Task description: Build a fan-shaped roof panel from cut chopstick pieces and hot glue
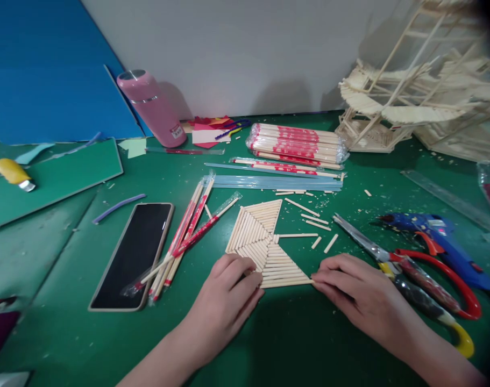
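A flat panel of glued wooden sticks (264, 242), made of triangular sections, lies on the green table (293, 333). My left hand (224, 301) rests at its lower left corner, fingers curled and pressing on the sticks. My right hand (353, 293) lies at the lower right corner, fingers together and flat, their tips touching the end of the bottom stick. Neither hand lifts anything. Short cut stick pieces (313, 220) lie just right of the panel.
Wrapped chopsticks (184, 236) and a phone (134, 255) lie to the left. Scissors (414, 269) and a blue glue gun (442, 239) lie right. A chopstick bundle (297, 142), pink bottle (154, 107) and stick model (410, 102) stand behind.
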{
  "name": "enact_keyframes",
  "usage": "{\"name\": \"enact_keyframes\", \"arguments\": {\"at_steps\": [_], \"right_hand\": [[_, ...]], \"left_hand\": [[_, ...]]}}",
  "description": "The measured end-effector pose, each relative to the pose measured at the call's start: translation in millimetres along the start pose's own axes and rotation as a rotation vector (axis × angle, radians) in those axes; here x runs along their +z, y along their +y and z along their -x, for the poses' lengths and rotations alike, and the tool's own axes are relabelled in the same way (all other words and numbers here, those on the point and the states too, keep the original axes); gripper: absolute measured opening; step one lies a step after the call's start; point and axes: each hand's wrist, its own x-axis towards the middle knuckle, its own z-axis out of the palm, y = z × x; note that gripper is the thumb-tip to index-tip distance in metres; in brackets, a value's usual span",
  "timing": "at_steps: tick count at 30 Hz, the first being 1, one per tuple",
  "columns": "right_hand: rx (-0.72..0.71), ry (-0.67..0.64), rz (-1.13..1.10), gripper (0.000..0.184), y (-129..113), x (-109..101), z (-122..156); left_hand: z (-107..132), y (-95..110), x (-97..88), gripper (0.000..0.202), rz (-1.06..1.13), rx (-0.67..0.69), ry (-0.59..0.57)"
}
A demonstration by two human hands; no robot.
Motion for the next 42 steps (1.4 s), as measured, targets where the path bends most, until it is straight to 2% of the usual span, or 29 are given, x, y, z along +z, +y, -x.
{"name": "enact_keyframes", "arguments": {"at_steps": [18,24,42], "right_hand": [[0.006,0.010,0.008,0.016,1.5,0.2,-3.3],[0.031,-0.038,-0.035,0.017,-0.6,-1.2,-3.2],[0.022,-0.073,-0.039,0.016,-0.7,-0.4,-4.7]], "left_hand": [[-0.9,-1.0,2.2,0.019,-0.039,0.006,0.049],[-1.4,-2.1,3.9,0.017,-0.037,0.005,0.064],[-0.1,-0.7,2.2,0.018,-0.034,-0.001,0.032]]}}
